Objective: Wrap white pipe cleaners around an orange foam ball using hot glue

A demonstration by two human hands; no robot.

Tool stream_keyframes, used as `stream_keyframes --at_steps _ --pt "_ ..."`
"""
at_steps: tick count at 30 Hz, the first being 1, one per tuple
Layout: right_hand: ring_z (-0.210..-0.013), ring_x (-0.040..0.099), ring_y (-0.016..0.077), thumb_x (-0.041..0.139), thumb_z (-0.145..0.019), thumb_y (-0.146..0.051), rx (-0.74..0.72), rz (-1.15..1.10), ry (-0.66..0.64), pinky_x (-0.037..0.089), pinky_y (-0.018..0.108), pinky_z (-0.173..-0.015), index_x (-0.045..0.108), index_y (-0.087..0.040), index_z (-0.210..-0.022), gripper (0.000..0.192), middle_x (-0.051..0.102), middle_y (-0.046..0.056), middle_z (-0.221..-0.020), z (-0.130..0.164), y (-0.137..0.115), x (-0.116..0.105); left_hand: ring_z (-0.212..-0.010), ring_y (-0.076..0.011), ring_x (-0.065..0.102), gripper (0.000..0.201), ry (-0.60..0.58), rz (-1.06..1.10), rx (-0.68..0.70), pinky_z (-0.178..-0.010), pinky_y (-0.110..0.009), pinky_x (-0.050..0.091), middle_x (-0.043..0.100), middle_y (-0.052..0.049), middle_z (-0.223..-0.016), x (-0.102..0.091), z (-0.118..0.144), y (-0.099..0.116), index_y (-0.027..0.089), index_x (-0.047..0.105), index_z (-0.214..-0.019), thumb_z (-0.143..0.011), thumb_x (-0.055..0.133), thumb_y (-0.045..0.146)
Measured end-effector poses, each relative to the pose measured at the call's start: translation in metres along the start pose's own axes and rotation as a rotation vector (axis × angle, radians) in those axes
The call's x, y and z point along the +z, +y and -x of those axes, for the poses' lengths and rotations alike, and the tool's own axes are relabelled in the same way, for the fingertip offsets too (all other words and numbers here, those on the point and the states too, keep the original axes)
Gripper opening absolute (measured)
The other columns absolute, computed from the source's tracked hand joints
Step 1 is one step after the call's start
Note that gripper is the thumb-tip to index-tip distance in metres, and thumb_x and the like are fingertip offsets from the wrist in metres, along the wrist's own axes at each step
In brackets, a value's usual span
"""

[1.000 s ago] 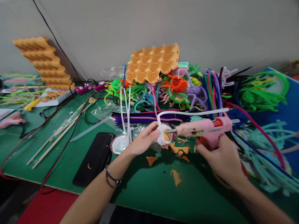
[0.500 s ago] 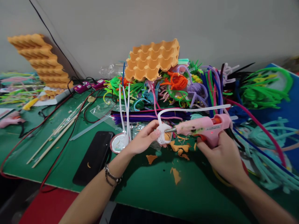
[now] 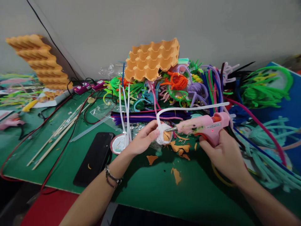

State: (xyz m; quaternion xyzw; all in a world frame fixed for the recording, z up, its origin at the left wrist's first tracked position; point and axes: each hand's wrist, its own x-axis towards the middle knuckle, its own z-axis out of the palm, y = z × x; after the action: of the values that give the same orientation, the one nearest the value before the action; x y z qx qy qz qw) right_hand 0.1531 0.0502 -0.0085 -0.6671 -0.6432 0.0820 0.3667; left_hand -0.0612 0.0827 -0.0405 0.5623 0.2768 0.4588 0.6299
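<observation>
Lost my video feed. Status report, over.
Left hand grips white pipe-cleaner-wrapped ball. Right hand holds pink glue gun, nozzle at ball. Orange scraps beneath.

Glue gun: pink plastic hot-glue gun, smooth with a slight sheen, bare metal nozzle
Wrapped piece: small orange cardboard cup bound in fuzzy white pipe cleaner (matt throughout)
Egg tray: orange moulded paper-pulp egg tray, far, rough and matt
Table cover: green matt table covering, smooth
Phone: black glossy phone, near left
Sticks: pale wooden sticks, left, dull
</observation>
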Motion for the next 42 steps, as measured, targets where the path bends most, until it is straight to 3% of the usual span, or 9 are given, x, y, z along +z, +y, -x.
stream_keyframes --at_steps 7,20,30,36,42 --pt "-0.034 0.03 0.0098 0.046 -0.059 -0.037 0.005 -0.001 -0.008 0.023 0.027 -0.035 0.026 -0.028 -0.051 0.024 0.031 -0.007 -0.037 -0.0016 -0.0002 -0.0007 -0.072 -0.0116 0.054 0.041 -0.013 0.014 0.002 -0.06 -0.021 0.041 0.06 -0.002 -0.086 -0.0038 0.0002 -0.0009 0.019 0.057 -0.098 -0.075 0.059 0.052" --pt "-0.035 0.031 0.0111 0.046 -0.061 -0.036 -0.023 0.013 0.017 0.024 0.027 -0.037 0.025 -0.028 -0.052 0.025 0.032 -0.006 -0.038 -0.0024 0.0012 -0.0011 -0.079 -0.0139 0.055 0.044 0.018 0.005 0.018 -0.07 -0.026 0.043 0.062 -0.004 -0.09 -0.0056 0.0004 -0.0033 0.019 0.058 -0.1 -0.072 0.062 0.053" --pt "-0.035 0.03 0.0105 0.046 -0.062 -0.036 -0.039 0.0 0.024 0.024 0.028 -0.036 0.025 -0.028 -0.052 0.024 0.032 -0.006 -0.037 -0.0036 0.0017 -0.001 -0.078 -0.0151 0.057 0.047 0.071 0.011 0.018 -0.066 -0.025 0.045 0.063 -0.005 -0.091 -0.0067 0.0015 -0.003 0.017 0.058 -0.099 -0.07 0.063 0.054" --pt "-0.034 0.028 0.0101 0.046 -0.063 -0.036 -0.07 0.013 0.046 0.022 0.028 -0.036 0.025 -0.028 -0.052 0.025 0.029 -0.007 -0.037 -0.0044 0.0022 -0.0006 -0.059 -0.0097 0.056 0.043 -0.003 0.158 -0.003 -0.05 -0.02 0.046 0.062 -0.001 -0.076 -0.0052 -0.0012 -0.0033 0.017 0.057 -0.096 -0.07 0.065 0.051" --pt "-0.034 0.029 0.0108 0.046 -0.064 -0.038 -0.082 0.036 0.056 0.023 0.028 -0.036 0.025 -0.028 -0.053 0.026 0.031 -0.006 -0.037 -0.0038 0.0049 0.0002 -0.058 -0.0101 0.058 0.047 0.023 0.176 -0.025 -0.049 -0.02 0.047 0.064 -0.002 -0.078 -0.0046 -0.002 -0.0029 0.016 0.057 -0.097 -0.068 0.067 0.052"
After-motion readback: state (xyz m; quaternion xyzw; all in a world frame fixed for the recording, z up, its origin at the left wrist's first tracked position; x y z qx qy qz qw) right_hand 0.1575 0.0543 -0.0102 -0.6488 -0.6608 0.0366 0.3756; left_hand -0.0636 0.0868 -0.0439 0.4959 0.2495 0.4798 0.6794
